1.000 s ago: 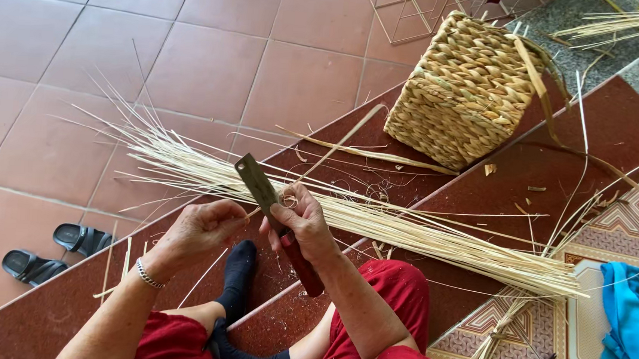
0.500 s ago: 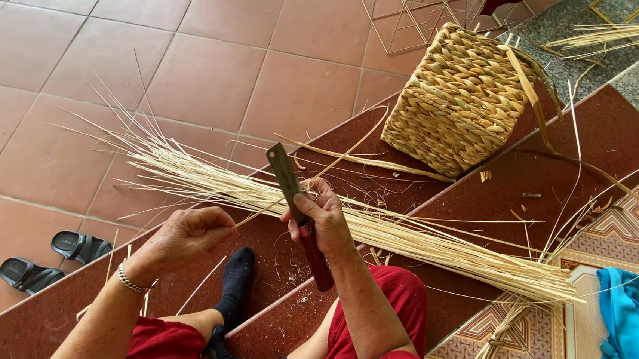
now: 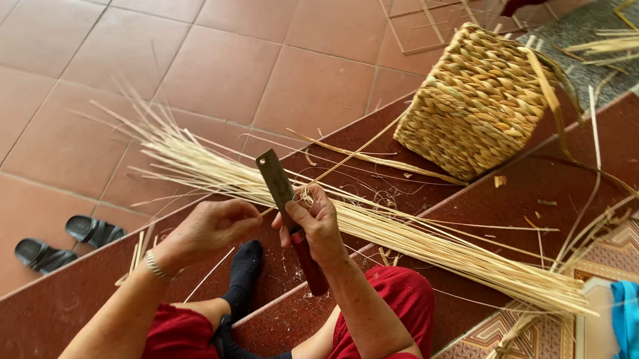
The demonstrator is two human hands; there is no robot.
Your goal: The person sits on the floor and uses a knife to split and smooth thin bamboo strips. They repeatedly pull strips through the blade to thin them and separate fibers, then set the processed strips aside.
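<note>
While the left hand (image 3: 211, 224) pinches a thin reed strip (image 3: 335, 171), the right hand (image 3: 316, 220) grips a red-handled knife (image 3: 287, 215) above the reed bundle (image 3: 376, 232). Splitting cleanly likely needs taut strip, shallow blade angle.

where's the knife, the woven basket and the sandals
knife (image 3: 275, 179), head view, on the flat grey blade above the right hand
woven basket (image 3: 475, 100), head view, on its braided side wall
sandals (image 3: 92, 230), head view, on the strap of the nearer one
</note>
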